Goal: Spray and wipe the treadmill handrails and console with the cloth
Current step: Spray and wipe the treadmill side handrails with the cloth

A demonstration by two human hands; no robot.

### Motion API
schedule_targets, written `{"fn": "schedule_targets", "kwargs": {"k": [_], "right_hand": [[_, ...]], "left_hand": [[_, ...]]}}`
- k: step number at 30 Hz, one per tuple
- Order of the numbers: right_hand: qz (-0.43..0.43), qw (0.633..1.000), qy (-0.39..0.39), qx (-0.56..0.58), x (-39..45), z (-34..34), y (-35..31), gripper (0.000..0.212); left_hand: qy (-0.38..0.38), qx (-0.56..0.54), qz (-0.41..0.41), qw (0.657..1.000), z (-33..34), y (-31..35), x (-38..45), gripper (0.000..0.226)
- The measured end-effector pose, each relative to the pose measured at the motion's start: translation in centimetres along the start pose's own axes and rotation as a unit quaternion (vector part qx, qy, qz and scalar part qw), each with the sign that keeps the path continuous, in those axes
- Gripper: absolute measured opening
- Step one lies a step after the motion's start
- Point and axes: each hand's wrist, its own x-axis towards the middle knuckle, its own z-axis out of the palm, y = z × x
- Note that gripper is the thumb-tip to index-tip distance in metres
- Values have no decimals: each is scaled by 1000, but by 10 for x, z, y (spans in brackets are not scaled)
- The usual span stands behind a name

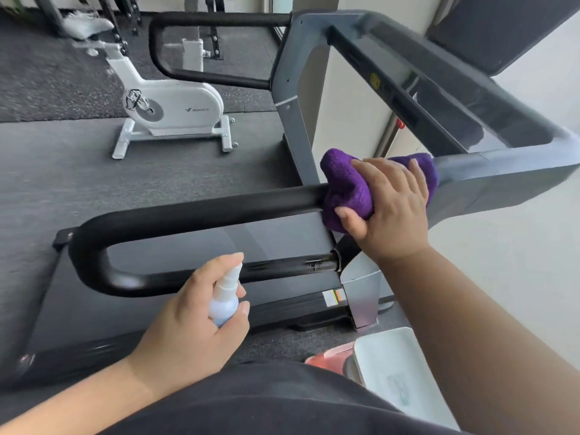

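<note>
A purple cloth [346, 186] is wrapped over the near black handrail [201, 211] where it meets the grey treadmill frame. My right hand [389, 208] grips the cloth around the rail. My left hand [188, 321] holds a small white spray bottle [224, 299] below the rail's lower bar, nozzle pointing up toward the rail. The grey console [455, 98] runs across the upper right. The far handrail [201, 48] loops at the top.
A white exercise bike [169, 111] stands on the dark floor beyond the treadmill belt [276, 233]. A white box [398, 368] and a pink object [329, 359] lie at my lower right. A pale wall fills the right side.
</note>
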Motion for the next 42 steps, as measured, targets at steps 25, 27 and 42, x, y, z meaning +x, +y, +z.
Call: {"fn": "schedule_targets", "kwargs": {"k": [25,27,42], "right_hand": [[-62,989,-106,77,30,73,-292,61],[-100,984,-125,76,30,79,-310,62],[12,997,-39,72,12,31,-145,56]], "left_hand": [[6,0,79,997,-113,-80,-58,75],[7,1,111,994,-121,-88,-63,75],[-67,-77,-18,995,-73,-91,-55,61]]}}
